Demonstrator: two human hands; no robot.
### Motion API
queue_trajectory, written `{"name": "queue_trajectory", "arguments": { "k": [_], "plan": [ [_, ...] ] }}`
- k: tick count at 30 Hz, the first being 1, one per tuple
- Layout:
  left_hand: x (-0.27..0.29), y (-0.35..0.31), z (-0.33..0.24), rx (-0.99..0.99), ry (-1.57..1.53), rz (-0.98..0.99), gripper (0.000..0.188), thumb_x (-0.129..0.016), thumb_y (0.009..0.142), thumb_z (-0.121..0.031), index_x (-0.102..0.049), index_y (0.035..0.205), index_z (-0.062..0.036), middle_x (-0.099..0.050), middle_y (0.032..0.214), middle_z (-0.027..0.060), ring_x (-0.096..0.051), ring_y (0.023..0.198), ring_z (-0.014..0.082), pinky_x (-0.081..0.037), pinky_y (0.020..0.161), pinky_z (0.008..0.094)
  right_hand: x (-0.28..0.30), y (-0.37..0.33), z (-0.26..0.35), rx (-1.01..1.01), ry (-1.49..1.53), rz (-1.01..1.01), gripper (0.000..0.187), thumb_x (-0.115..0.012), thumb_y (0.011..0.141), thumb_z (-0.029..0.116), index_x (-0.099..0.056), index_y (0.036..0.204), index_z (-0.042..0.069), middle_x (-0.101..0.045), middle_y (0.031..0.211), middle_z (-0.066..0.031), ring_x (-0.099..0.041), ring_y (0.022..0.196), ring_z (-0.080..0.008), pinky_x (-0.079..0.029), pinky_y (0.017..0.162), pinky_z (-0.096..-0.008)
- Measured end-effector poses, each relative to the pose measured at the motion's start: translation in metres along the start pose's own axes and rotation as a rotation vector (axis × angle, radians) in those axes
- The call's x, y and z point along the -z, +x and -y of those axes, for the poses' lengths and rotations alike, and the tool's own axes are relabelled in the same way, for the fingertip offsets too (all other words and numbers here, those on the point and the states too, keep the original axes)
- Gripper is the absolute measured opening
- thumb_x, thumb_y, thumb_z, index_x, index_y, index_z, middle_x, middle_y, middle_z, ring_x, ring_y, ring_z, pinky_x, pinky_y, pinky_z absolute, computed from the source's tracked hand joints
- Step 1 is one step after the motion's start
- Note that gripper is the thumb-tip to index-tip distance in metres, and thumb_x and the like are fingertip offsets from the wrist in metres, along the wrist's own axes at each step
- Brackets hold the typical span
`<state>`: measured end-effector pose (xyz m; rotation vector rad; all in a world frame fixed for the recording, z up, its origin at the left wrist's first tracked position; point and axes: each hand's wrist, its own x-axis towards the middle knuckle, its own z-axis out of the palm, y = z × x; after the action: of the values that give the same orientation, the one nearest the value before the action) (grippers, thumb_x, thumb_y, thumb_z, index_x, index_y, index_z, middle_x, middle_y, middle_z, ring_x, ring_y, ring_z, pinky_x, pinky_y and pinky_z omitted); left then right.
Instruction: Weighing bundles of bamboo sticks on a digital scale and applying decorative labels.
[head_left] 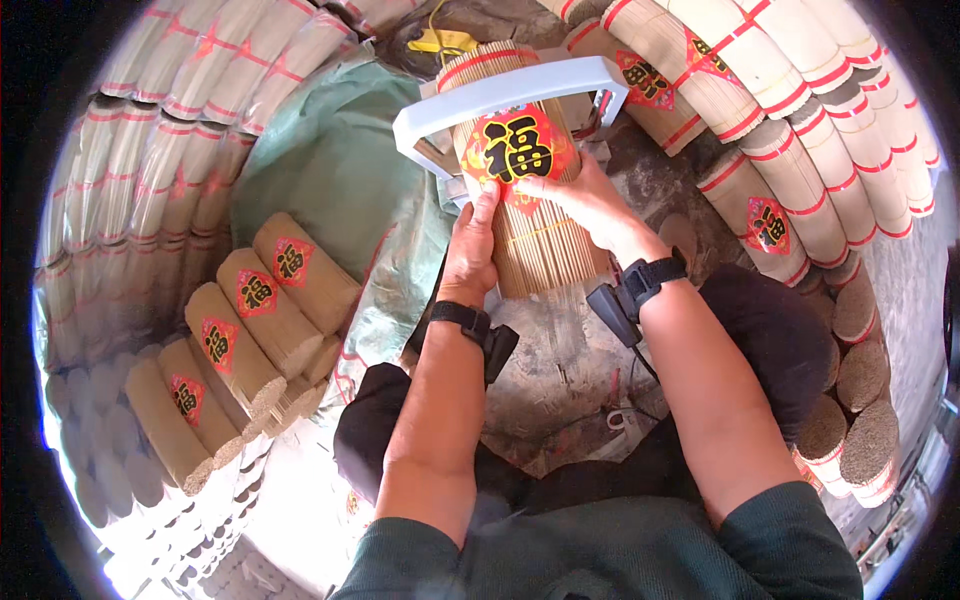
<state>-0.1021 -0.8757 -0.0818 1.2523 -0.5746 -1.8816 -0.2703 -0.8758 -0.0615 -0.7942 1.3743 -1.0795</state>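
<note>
Dark green sleeves [790,540] end above bare forearms with black straps [652,280] at the wrists. The left hand [470,248] and right hand [597,208] are clamped on opposite sides of a bundle of thin sticks [545,248], thumbs at the lower part of its red label [520,150]. The bundle passes under a pale arched frame [510,88]. Leftward, labelled bundles [262,315] lie near a green sheet [335,135]; farther out, stacked bundles [815,175] rise at the right.

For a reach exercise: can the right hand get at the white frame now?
Likely yes: the frame arches just beyond the right hand, nothing visibly between, though that hand holds a stick bundle.
</note>
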Motion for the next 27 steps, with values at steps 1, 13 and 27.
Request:
{"name": "queue_trajectory", "arguments": {
  "k": [1,13,27],
  "plan": [
    [-0.003,0.001,-0.003,0.008,-0.005,-0.003,0.065,-0.066,0.086,-0.044,-0.046,0.124,0.0046,-0.059,0.119,0.0138,-0.057,0.107,0.0214,-0.045,0.094,0.0357,-0.002,-0.001,0.008,0.021,0.076,0.056,0.066,-0.082,0.068,0.018,-0.049,0.120,-0.005,-0.062,0.112,-0.0135,-0.061,0.101,-0.0201,-0.049,0.088,-0.0328],
    [-0.005,0.023,-0.008,-0.074,0.107,0.132,0.057,-0.069,0.085,-0.037,-0.050,0.122,0.0029,-0.063,0.111,0.0092,-0.061,0.098,0.0171,-0.048,0.087,0.0323,0.002,0.020,0.001,0.081,0.031,0.099,0.052,-0.077,0.075,0.017,-0.055,0.119,-0.002,-0.065,0.110,-0.0099,-0.061,0.100,-0.0178,-0.048,0.089,-0.0326],
    [-0.005,0.031,-0.006,-0.102,0.154,0.150,0.062,-0.068,0.085,-0.040,-0.048,0.125,0.0031,-0.061,0.115,0.0101,-0.058,0.103,0.0180,-0.046,0.090,0.0327,0.006,0.030,-0.003,0.035,-0.048,0.113,0.046,-0.075,0.078,0.023,-0.060,0.114,-0.001,-0.067,0.107,-0.0111,-0.062,0.097,-0.0180,-0.049,0.085,-0.0329]
  ]
}}
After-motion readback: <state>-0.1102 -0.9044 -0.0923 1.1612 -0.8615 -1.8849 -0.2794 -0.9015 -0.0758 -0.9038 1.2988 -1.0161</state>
